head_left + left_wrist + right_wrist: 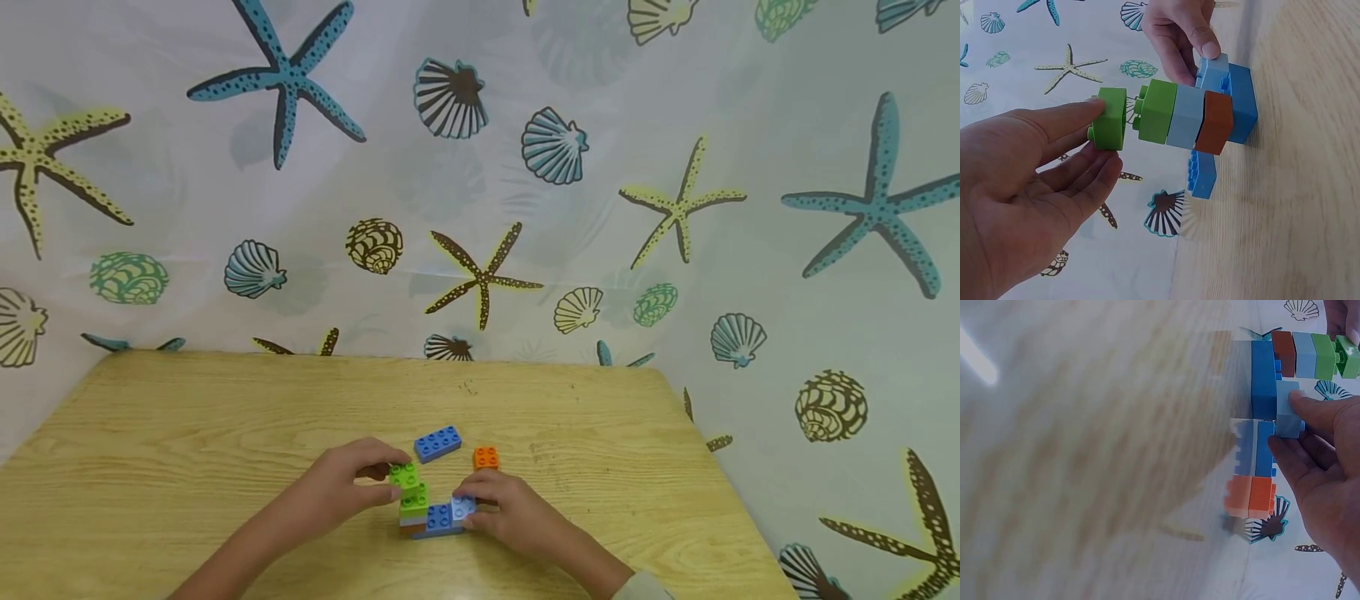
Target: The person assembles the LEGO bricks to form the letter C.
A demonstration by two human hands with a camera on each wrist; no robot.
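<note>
My left hand [347, 482] pinches a green brick [1110, 119] between thumb and fingers. A gap separates it from a second green brick [1155, 111] that tops a small tower. Below that one in the tower come a light blue brick [1186, 117] and a reddish-brown brick [1215, 122]. The tower stands on the left end of a long blue brick [438, 518] on the table. At that brick's right end, my right hand [513, 510] pinches another light blue brick [1287, 410]; whether it is fully seated, I cannot tell.
Behind the tower lies a loose blue brick [438, 444] with two rows of studs. An orange brick [486, 457] sits to its right, beyond the right hand. The wooden table [225, 408] ends at a cloth [487, 183] printed with shells and starfish.
</note>
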